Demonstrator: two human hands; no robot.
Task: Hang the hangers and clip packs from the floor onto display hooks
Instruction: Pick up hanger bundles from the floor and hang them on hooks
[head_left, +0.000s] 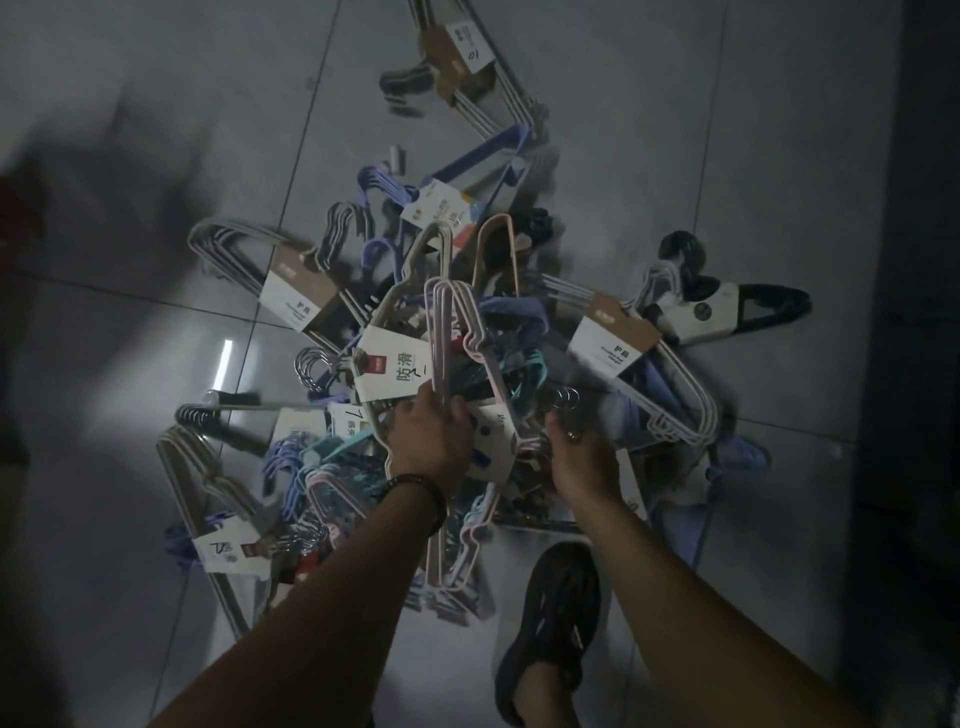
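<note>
A tangled pile of hanger packs lies on the grey tiled floor, each bundle banded with a white or brown card label. My left hand, with a dark bead bracelet at the wrist, is closed around a pink hanger pack in the middle of the pile. My right hand pinches the metal hooks of a pack beside it. White, purple, teal and black hanger bundles surround both hands. No display hooks are in view.
My foot in a dark shoe stands on the floor just below the pile. A dark vertical surface runs along the right side. A bright light reflection shows on a tile at the left.
</note>
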